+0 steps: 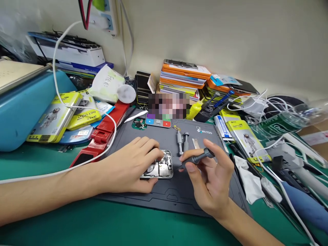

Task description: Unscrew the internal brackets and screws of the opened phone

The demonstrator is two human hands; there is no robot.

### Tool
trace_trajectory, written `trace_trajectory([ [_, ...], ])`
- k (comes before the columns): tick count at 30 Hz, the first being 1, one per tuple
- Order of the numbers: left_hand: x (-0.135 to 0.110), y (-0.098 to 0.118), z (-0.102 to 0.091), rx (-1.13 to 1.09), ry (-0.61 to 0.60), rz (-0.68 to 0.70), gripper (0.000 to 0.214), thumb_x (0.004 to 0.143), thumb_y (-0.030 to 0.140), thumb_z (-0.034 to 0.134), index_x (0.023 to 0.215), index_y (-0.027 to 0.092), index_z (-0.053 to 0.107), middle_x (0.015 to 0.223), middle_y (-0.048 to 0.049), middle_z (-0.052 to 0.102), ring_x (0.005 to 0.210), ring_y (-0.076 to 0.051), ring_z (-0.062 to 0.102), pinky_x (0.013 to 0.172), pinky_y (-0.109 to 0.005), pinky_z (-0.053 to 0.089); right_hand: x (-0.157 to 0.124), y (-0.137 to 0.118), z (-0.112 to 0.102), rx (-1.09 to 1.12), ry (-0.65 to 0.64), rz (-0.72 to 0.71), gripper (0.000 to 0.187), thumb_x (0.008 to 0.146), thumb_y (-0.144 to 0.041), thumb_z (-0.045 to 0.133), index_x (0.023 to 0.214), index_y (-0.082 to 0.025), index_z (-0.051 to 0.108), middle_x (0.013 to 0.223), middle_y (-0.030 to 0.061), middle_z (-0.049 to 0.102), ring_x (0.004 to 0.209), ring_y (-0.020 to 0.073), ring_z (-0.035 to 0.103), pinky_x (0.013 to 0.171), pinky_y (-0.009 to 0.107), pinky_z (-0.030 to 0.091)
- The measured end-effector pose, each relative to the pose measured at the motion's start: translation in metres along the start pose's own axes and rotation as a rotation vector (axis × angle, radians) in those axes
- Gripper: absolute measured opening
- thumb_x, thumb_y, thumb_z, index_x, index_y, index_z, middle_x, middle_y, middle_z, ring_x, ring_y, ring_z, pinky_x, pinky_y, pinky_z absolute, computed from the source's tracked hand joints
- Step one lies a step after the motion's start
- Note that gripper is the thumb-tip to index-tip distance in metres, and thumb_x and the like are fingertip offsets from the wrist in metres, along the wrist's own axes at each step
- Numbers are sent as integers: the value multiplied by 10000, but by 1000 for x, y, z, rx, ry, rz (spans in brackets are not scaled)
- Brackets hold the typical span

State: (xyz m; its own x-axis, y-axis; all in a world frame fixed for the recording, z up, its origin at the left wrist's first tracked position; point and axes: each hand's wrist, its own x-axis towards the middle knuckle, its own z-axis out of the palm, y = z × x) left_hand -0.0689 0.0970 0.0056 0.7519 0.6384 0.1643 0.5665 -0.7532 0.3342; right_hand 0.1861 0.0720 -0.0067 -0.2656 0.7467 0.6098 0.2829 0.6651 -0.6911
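Observation:
An opened phone (164, 166) with its insides showing lies on a dark grey work mat (169, 194). My left hand (128, 167) rests over the phone's left part, fingers curled round its edge, holding it down. My right hand (210, 177) pinches a dark grey screwdriver (198, 159) between thumb and fingers, its tip pointing at the phone's right edge without clearly touching it. Two more grey screwdrivers (182, 140) lie on the mat just behind.
A red tool (107, 131) and a white cable (64, 102) lie left of the mat. Yellow battery packs (56, 118) sit by a blue case (23, 106). Stacked boxes (184, 78) line the wall. Tissue (249, 181), cables and tools crowd the right.

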Motion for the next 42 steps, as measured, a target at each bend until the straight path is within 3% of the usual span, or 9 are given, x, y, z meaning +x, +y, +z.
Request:
trace_trajectory([
  [6, 0, -1, -1, 17, -14, 22, 388, 936, 340, 741, 1245, 169, 580, 1361, -152, 602, 1229, -361, 579, 1016, -509, 501, -3, 1, 1, -19, -68, -80, 706, 1034, -7, 570, 1630, -315, 347, 1168, 97, 650, 987, 201, 742, 760, 359, 698],
  [13, 2, -5, -4, -140, -17, -9, 421, 951, 359, 812, 1287, 220, 600, 1385, -112, 613, 1252, -320, 585, 1035, -471, 470, 0, 2, 8, -50, -68, -100, 761, 997, 30, 620, 1624, -316, 362, 1261, 101, 646, 1009, 197, 753, 900, 430, 693],
  [18, 2, -8, -5, -193, -14, 60, 305, 981, 342, 801, 1235, 256, 657, 1445, -116, 599, 1335, -340, 560, 1093, -487, 425, 7, 3, 10, -7, -40, -67, 751, 959, 66, 640, 1580, -293, 417, 1173, 58, 614, 974, 187, 750, 853, 392, 687],
  [24, 2, -12, -1, -242, 12, 56, 518, 956, 433, 838, 1327, 199, 561, 1438, -126, 634, 1335, -322, 560, 1085, -448, 407, 10, 5, 11, 20, -93, -57, 776, 955, 113, 591, 1585, -298, 400, 1222, 49, 561, 1011, 144, 734, 906, 343, 661],
  [35, 2, -11, -2, -238, 8, 56, 490, 959, 438, 832, 1282, 166, 584, 1419, -125, 635, 1287, -330, 561, 1051, -448, 396, 9, 5, 9, -6, -127, -49, 766, 967, 96, 594, 1599, -285, 387, 1165, 50, 626, 1001, 165, 746, 865, 349, 646],
  [39, 3, -12, -2, -243, 2, 53, 492, 961, 450, 827, 1289, 165, 596, 1416, -126, 634, 1282, -333, 559, 1039, -448, 403, 10, 6, 4, -136, -168, -170, 824, 912, 73, 724, 1594, -294, 442, 1073, 28, 698, 1015, 207, 737, 902, 394, 605],
  [42, 3, -12, -1, -239, 11, 58, 486, 984, 474, 794, 1303, 162, 601, 1412, -127, 637, 1267, -328, 565, 1040, -450, 406, 10, 6, -1, -162, -188, -216, 781, 925, 80, 649, 1607, -254, 465, 1254, 87, 715, 1151, 238, 708, 983, 439, 563],
])
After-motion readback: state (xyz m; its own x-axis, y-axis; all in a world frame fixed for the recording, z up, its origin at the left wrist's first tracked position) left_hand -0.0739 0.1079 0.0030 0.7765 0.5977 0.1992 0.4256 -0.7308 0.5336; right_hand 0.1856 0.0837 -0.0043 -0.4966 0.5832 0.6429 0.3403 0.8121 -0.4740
